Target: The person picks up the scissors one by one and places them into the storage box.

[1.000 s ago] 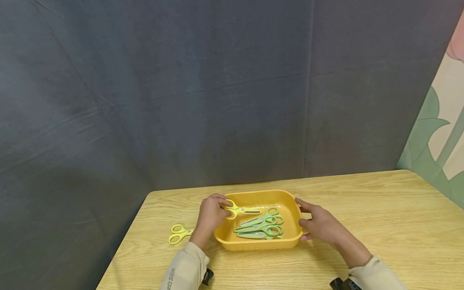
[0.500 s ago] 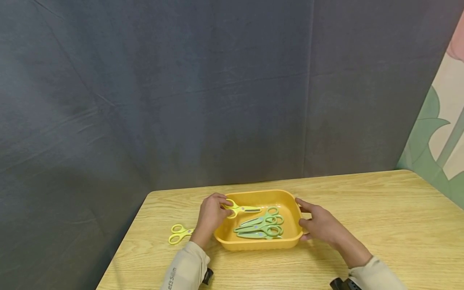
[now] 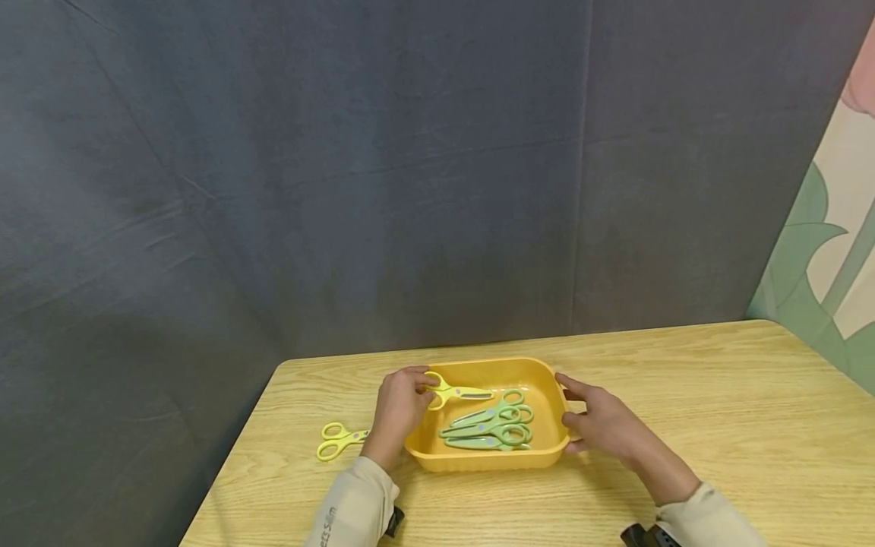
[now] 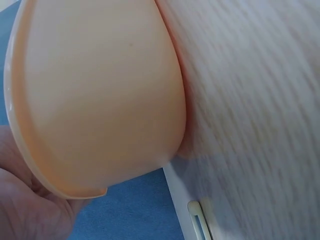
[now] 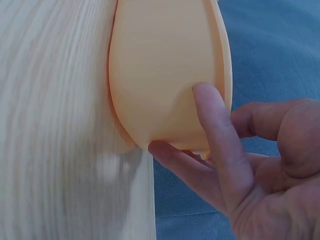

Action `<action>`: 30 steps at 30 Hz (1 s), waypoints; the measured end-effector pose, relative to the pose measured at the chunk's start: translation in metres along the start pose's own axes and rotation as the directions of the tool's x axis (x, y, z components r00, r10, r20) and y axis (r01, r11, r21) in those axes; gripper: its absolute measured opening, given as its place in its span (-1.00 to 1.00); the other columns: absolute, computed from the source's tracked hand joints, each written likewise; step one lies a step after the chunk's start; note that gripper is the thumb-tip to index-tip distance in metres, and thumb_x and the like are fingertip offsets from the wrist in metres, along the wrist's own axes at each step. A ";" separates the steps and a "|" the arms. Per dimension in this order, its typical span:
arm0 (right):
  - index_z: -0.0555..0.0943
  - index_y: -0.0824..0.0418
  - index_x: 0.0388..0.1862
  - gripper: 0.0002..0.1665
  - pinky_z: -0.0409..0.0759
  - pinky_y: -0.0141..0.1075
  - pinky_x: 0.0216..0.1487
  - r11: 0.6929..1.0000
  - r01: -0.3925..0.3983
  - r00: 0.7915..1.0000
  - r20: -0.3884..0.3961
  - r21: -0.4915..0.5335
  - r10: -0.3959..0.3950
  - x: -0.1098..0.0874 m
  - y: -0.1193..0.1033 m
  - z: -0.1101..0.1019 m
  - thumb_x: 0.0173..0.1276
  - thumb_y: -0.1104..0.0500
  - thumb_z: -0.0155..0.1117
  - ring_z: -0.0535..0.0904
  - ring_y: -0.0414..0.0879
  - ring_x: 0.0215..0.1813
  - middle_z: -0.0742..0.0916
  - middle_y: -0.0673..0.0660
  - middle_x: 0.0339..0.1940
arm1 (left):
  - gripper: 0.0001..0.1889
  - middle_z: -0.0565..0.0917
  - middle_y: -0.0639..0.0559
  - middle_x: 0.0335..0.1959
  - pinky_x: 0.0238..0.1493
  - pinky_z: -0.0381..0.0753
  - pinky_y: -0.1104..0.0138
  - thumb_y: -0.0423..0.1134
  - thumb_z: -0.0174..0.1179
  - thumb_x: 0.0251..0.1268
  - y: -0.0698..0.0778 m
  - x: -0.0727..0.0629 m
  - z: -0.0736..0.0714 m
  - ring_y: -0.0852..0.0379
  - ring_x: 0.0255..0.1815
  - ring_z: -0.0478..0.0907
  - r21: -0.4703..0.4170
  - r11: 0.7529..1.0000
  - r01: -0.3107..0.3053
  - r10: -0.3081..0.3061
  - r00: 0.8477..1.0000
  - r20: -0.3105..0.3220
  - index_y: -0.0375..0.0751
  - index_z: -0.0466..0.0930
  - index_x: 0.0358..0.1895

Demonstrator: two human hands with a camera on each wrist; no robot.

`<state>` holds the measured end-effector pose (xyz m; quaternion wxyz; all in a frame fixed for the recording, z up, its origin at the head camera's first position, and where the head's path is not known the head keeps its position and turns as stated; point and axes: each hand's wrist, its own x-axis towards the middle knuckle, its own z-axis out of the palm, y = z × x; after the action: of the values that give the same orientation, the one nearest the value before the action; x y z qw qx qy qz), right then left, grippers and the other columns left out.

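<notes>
A yellow plastic container (image 3: 487,462) with rounded corners stands on the table. My left hand (image 3: 399,403) reaches over its left rim and pinches the handle loops of a pair of yellow scissors (image 3: 447,391), whose blades point right inside the container. Several green scissors (image 3: 487,433) lie in a pile beside them, handles toward the right. At the right end, my right hand (image 3: 604,422) grips the container's rim and side; in the right wrist view its fingers (image 5: 215,125) press the outer wall. The left wrist view shows the outer wall (image 4: 105,95), with the scissors hidden behind it.
Another pair of yellow scissors (image 3: 333,442) lies on the wooden table (image 3: 718,410), left of the container, its blades partly hidden by my left wrist. A dark curtain (image 3: 410,190) hangs behind the table. A painted wall (image 3: 830,251) shows at right.
The yellow scissors' handles have risen very slightly with the left hand. The right hand keeps its grip, and the container and green scissors stay practically where they were.
</notes>
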<state>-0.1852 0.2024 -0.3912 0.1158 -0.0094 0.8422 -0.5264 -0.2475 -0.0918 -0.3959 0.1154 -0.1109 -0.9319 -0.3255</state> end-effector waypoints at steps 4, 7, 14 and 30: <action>-0.01 0.33 0.61 -0.16 0.78 -0.24 -0.34 1.000 0.003 1.000 0.004 0.000 -0.003 0.001 0.000 0.000 0.43 0.43 0.05 0.70 -0.06 -0.30 0.28 0.62 0.44 | -0.81 0.70 -0.09 0.15 -0.15 0.76 0.23 -0.45 0.39 0.15 0.002 -0.002 0.000 -0.05 -0.09 0.72 -0.006 1.000 0.002 -0.002 1.000 0.007 -0.19 0.81 -0.17; 0.00 0.33 0.61 -0.16 0.78 -0.24 -0.35 1.000 0.004 1.000 0.004 -0.008 -0.004 0.001 0.000 0.000 0.42 0.43 0.06 0.70 -0.06 -0.28 0.29 0.62 0.43 | -0.79 0.68 -0.08 0.18 -0.11 0.74 0.20 -0.44 0.37 0.19 0.002 -0.003 0.000 -0.09 -0.01 0.68 -0.013 1.000 0.004 -0.004 1.000 0.027 -0.19 0.80 -0.11; 0.01 0.33 0.61 -0.17 0.78 -0.25 -0.35 1.000 -0.002 1.000 -0.001 -0.011 0.002 0.001 0.000 -0.001 0.42 0.42 0.06 0.70 -0.08 -0.29 0.31 0.61 0.43 | -0.78 0.69 -0.09 0.18 -0.11 0.73 0.21 -0.43 0.35 0.21 0.001 -0.003 -0.001 -0.06 -0.05 0.68 -0.048 0.999 -0.004 0.006 0.999 0.034 -0.22 0.79 -0.09; 0.00 0.33 0.61 -0.16 0.78 -0.22 -0.34 1.000 0.005 1.000 -0.001 -0.009 -0.005 -0.001 0.000 -0.001 0.42 0.41 0.07 0.69 -0.09 -0.33 0.31 0.61 0.42 | -0.71 0.63 -0.16 0.25 0.07 0.74 0.13 -0.39 0.28 0.32 -0.005 -0.004 -0.014 -0.20 0.12 0.65 -0.255 0.966 0.036 -0.013 0.996 0.090 -0.22 0.70 0.09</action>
<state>-0.1847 0.2035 -0.3912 0.1138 -0.0118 0.8447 -0.5229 -0.2430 -0.1053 -0.3890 0.0551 -0.1276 -0.8874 -0.4396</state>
